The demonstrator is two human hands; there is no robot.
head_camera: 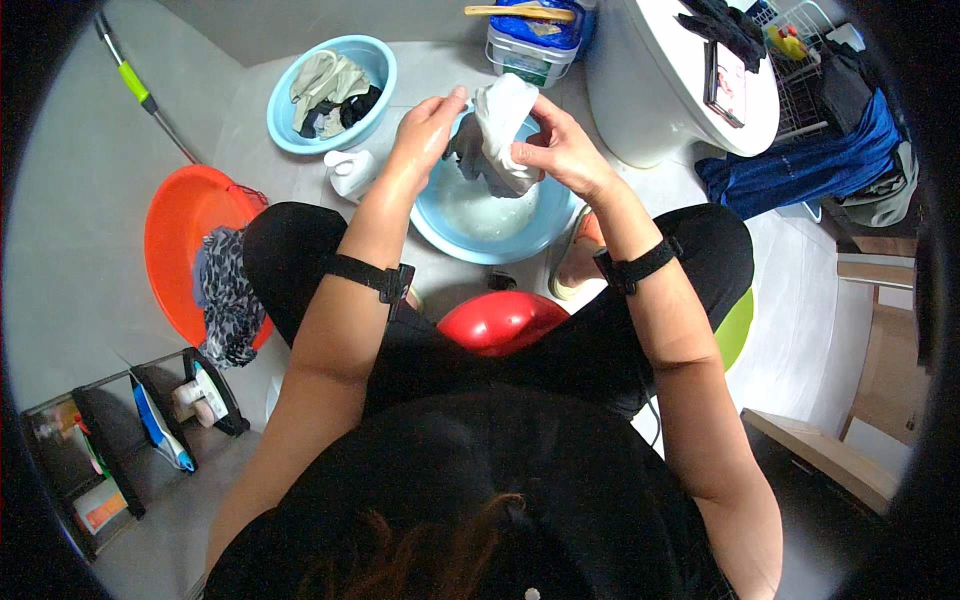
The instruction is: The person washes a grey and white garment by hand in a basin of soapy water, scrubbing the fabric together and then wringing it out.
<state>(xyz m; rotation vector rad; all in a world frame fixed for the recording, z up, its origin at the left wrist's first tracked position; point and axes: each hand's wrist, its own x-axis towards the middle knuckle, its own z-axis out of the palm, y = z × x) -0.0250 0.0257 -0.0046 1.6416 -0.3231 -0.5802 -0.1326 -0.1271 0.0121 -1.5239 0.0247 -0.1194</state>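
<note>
Over a light-blue plastic basin (551, 221) of cloudy, sudsy water, a wet white cloth (504, 120) hangs, its lower part grey. My right hand (562, 146) grips its right side between thumb and fingers. My left hand (431, 135) is at the cloth's left, wet, with the thumb raised; its fingertips are partly hidden, and whether they pinch the dark grey part of the fabric (469, 146) cannot be told. Left of the basin stands a white bottle (351, 174), close to my left wrist.
A second blue basin (277, 120) with clothes stands at upper left, an orange basin (169, 240) with patterned fabric at left. A lidded tub (525, 56) stands behind the washing basin, a white toilet (637, 82) at upper right. A red rounded object (502, 321) lies between the knees.
</note>
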